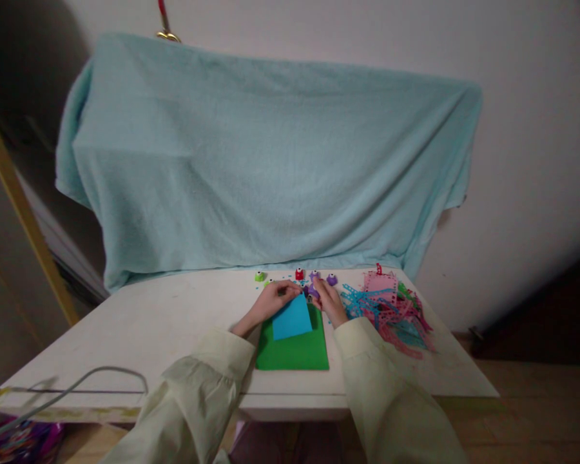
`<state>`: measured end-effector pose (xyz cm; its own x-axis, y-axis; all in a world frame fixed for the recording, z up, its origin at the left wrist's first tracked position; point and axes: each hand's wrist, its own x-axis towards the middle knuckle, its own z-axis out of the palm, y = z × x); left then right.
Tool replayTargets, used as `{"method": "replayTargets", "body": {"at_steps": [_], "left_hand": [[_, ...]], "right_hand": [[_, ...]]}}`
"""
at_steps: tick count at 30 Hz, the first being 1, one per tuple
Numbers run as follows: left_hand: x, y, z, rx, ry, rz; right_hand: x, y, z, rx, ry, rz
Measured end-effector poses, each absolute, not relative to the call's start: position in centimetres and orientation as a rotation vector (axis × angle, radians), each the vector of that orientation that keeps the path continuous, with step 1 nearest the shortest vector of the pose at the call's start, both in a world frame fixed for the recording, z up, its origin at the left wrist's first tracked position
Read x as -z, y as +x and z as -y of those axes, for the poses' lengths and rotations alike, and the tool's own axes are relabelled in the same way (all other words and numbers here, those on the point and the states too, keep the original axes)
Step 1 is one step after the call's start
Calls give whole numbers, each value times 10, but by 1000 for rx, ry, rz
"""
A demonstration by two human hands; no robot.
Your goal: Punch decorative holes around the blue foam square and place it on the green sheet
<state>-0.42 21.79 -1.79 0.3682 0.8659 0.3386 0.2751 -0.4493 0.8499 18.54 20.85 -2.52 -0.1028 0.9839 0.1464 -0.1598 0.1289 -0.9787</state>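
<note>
My left hand (281,298) pinches the top edge of a blue sheet of paper (290,320), which overlaps a green sheet (292,356) on the white table. On the other side of the paper's top corner, my right hand (330,303) is closed around a small purple craft punch (312,291), partly hidden by the fingers. Whether the paper's corner sits inside the punch is too small to tell. Just beyond the hands stand more small punches: a red punch (299,274), a light green punch (260,276) and a purple punch (331,280).
A pile of pink, blue and green paper strips full of punched holes (391,309) lies to the right. Tiny blue bits are scattered around the punches. A light blue cloth (280,161) hangs behind the table (174,322). A grey cable (91,370) loops over the front left edge.
</note>
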Motion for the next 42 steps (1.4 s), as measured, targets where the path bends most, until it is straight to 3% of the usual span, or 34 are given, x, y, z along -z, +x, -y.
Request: {"method": "replayTargets", "body": {"at_steps": [30, 42], "left_hand": [[11, -4, -209, -1213, 2032, -948], [9, -2, -204, -1248, 2106, -938]], "right_hand": [[32, 180, -209, -1392, -905, 1400], [38, 180, -212, -1275, -922, 1513]]}}
